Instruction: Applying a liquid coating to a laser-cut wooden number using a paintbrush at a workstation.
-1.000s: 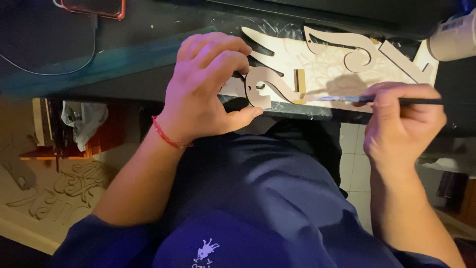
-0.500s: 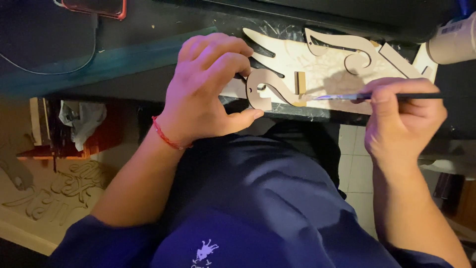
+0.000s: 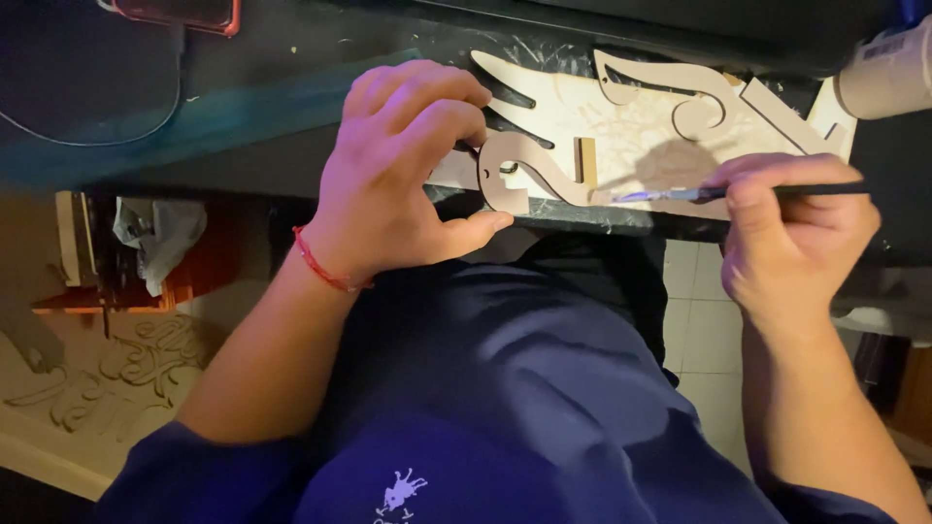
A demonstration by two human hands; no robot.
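In the head view, the left hand (image 3: 408,184) is pinching a curved wooden cutout (image 3: 529,180) against the table edge (image 3: 602,221) at upper centre, while the right hand (image 3: 791,233) is gripping a thin brush (image 3: 699,194), its tip touching the cutout's right end. Judging by the larger wooden panel (image 3: 670,121) behind, brushing is appearing partly done, with further shapes untouched. A white cylindrical container (image 3: 888,73) with a small label is sitting at upper right, and a red-edged phone (image 3: 180,12) at upper left.

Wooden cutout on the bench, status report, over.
Left hand pins curled wooden cutout at bench edge. Right hand grips thin brush, tip at cutout's end. Nothing between them.
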